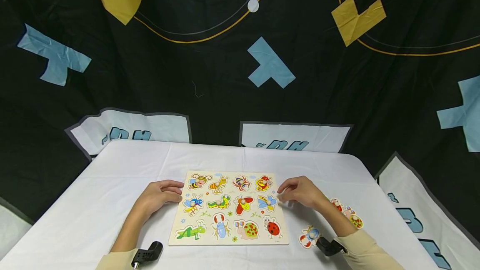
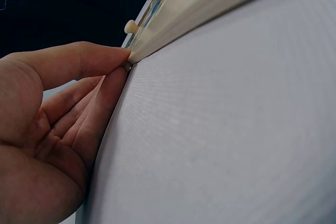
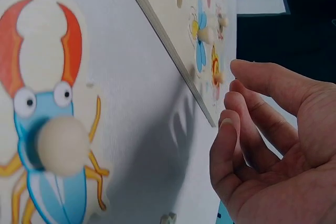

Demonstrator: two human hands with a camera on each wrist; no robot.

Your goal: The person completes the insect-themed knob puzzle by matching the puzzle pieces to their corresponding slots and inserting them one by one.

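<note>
A pale wooden insect puzzle board (image 1: 208, 220) lies flat on the white table, with round knobs on many of its pieces. My left hand (image 1: 160, 197) is at the board's left side, its fairly straight thumb and fingertips touching the edge in the left wrist view. My right hand (image 1: 298, 193) hovers by the right edge, fingers loosely bent and nothing between them. Below the right forearm lies a blue and red beetle piece (image 1: 310, 236) with a wooden knob. A snail piece (image 1: 354, 218) and a ladybug piece (image 1: 336, 204), partly behind the forearm, lie farther right.
White cloth covers the table (image 1: 210, 157). Behind it hangs a black curtain (image 1: 210, 111) with blue and yellow shapes. Each wrist carries a black camera, one on the left sleeve (image 1: 112, 259) and one on the right sleeve (image 1: 369, 251).
</note>
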